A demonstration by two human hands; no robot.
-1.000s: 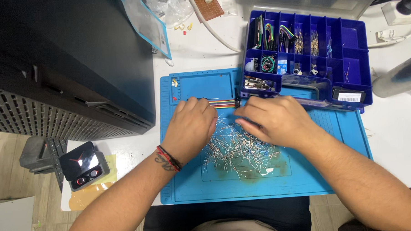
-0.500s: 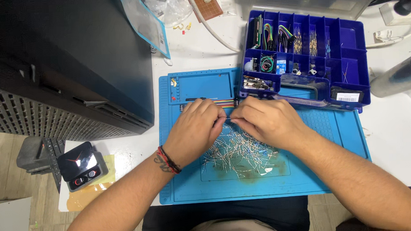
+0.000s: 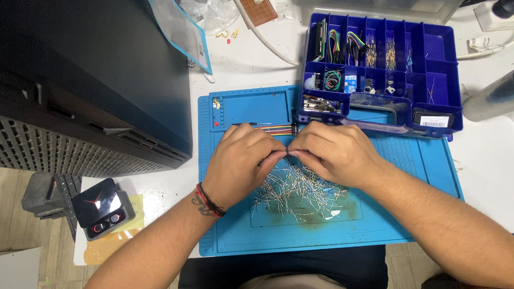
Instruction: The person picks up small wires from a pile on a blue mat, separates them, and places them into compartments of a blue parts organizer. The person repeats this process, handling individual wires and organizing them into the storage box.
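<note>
Blue work mat (image 3: 419, 213): lies flat on the white table (image 3: 491, 170), near the person's body. Shallow recess in its middle holds a loose heap of small wire-legged components (image 3: 298, 191), legs tangled and pointing every way; brownish stain at the recess's front edge. Small moulded trays along the mat's upper left hold a few tiny bits, too small to tell.

Left hand (image 3: 240, 162): knuckles up over the heap's upper left edge, fingers curled in, fingertips pressed together on something thin at the point where both hands meet. Red and black bands on the wrist.

Right hand (image 3: 334, 153): knuckles up over the heap's upper right edge, fingers likewise curled, tips meeting the left hand's. What exactly is pinched is too small to tell; it looks like one thin lead from the heap.

Ribbon of multicoloured jumper wires (image 3: 276, 128): lies on the mat just beyond the fingertips.

Dark blue compartment box (image 3: 438, 47): open, overlapping the mat's upper right corner. Upper compartments hold coloured jumper wires and rows of small striped components; middle ones a green wire coil and small modules; right-hand ones mostly bare; a black labelled block at the lower right.

Black computer case (image 3: 83, 71): left. Small black device (image 3: 102, 207): table's left edge. Metal cylinder (image 3: 497, 93): right.
</note>
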